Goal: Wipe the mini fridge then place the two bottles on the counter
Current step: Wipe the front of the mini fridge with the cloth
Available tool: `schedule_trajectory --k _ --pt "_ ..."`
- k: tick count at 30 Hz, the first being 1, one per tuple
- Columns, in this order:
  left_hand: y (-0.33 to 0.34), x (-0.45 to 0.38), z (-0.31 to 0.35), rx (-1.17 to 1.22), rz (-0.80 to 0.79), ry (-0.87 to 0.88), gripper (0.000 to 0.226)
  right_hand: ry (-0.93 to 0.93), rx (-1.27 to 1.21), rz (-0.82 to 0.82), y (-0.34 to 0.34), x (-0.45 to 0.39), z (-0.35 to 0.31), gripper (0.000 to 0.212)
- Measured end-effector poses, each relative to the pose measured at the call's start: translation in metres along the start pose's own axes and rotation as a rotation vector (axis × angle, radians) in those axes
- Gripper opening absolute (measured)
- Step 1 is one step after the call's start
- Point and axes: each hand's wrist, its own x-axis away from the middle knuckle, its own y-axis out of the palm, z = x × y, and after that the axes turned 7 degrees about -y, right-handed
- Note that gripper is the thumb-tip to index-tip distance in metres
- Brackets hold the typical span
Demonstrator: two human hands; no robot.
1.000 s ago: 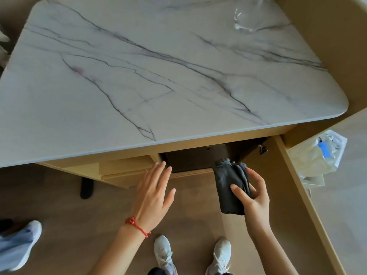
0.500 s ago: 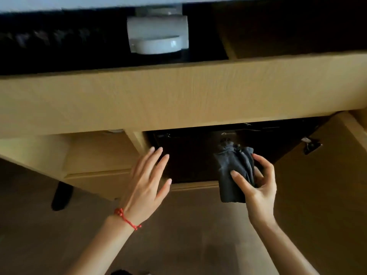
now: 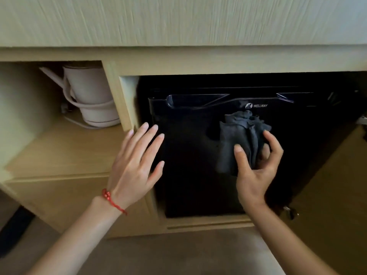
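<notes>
A black mini fridge [image 3: 190, 175] with its door closed sits inside a wooden cabinet bay under the counter. Its door carries a WELLWAY logo near the top. My right hand [image 3: 256, 169] grips a bunched dark grey cloth [image 3: 236, 139] and holds it against the upper right part of the fridge door. My left hand [image 3: 135, 163] is open with fingers spread, its fingertips at the left edge of the fridge door. No bottles are in view.
A white electric kettle [image 3: 93, 96] with its cord stands on the open shelf to the left of the fridge. The cabinet door [image 3: 335, 195] hangs open on the right. A wooden drawer front [image 3: 178, 20] runs across the top.
The view has dropped from the marble counter top down to the cabinet front. Both hands have moved forward to the fridge door, the right one bringing the cloth onto it.
</notes>
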Motion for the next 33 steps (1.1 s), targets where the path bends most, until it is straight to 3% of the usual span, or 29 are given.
schedule_trajectory --k 6,17,22,29,33 --pt "0.022 0.008 -0.009 -0.074 0.157 -0.01 0.048 -0.13 0.038 0.188 0.025 0.007 0.03 0.042" --pt "0.059 0.023 -0.015 -0.181 0.339 0.001 0.051 -0.302 0.103 0.333 0.055 0.019 0.049 0.047" --pt "0.062 0.021 -0.015 -0.182 0.372 -0.012 0.051 -0.451 0.147 0.249 0.079 0.026 0.04 0.043" --pt "0.06 0.022 -0.014 -0.157 0.354 -0.011 0.053 -0.686 0.278 -0.074 0.106 0.033 0.03 0.032" --pt "0.06 0.022 -0.014 -0.185 0.355 -0.009 0.052 -0.656 0.371 -0.009 0.08 0.02 0.038 0.035"
